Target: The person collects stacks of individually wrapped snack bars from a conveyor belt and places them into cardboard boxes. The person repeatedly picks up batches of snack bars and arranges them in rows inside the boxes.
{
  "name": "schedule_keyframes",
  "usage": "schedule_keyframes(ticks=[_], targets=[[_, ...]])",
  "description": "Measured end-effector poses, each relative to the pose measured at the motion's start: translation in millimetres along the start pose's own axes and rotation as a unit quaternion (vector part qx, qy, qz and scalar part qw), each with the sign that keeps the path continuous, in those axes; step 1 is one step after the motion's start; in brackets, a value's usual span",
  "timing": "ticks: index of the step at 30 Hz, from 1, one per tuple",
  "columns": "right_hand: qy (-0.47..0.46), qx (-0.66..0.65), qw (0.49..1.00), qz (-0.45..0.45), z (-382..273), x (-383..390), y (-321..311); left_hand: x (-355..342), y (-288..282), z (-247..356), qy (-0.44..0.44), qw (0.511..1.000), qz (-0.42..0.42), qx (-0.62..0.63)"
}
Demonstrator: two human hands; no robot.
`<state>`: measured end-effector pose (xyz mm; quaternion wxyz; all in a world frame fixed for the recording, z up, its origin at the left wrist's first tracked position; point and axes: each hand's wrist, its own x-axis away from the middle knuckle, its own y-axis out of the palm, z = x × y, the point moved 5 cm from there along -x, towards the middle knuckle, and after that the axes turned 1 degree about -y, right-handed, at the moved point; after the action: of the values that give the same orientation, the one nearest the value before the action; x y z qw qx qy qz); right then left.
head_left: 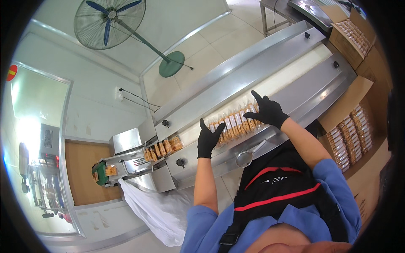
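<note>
A row of clear-wrapped snack packets [236, 125], orange-brown inside, stands on edge along the pale belt [278, 80]. My left hand [208, 138], in a black glove, is at the row's left end, thumb and forefinger spread apart. At the opposite end is my black-gloved right hand [270, 111], with its forefinger stretched out and its thumb over the packets. The row lies between both hands; how firmly they press on it I cannot tell. Farther left, several more snack packets [162, 148] sit at the belt's infeed.
Metal side panels [249, 76] with black knobs flank the belt. A strainer-like round tool [244, 159] lies on the near edge. Cartons of packets [353, 134] stand at right. A white sheet [156, 211] hangs at lower left; a fan [111, 16] stands beyond.
</note>
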<state>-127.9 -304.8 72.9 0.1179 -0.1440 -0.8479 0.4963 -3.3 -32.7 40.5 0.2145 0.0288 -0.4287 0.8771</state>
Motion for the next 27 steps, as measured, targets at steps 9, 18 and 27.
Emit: schedule_keyframes(ticks=[9,18,27], targets=[[-0.090,-0.113,0.979,0.147,4,45,-44,50,-10,48,0.129,0.971,0.167,0.109],[-0.188,-0.180,0.951,0.164,23,73,1,83,40,3,0.255,0.917,0.272,0.143],[-0.109,-0.186,0.920,0.326,62,119,-28,63,59,59,0.301,0.903,0.193,0.240]])
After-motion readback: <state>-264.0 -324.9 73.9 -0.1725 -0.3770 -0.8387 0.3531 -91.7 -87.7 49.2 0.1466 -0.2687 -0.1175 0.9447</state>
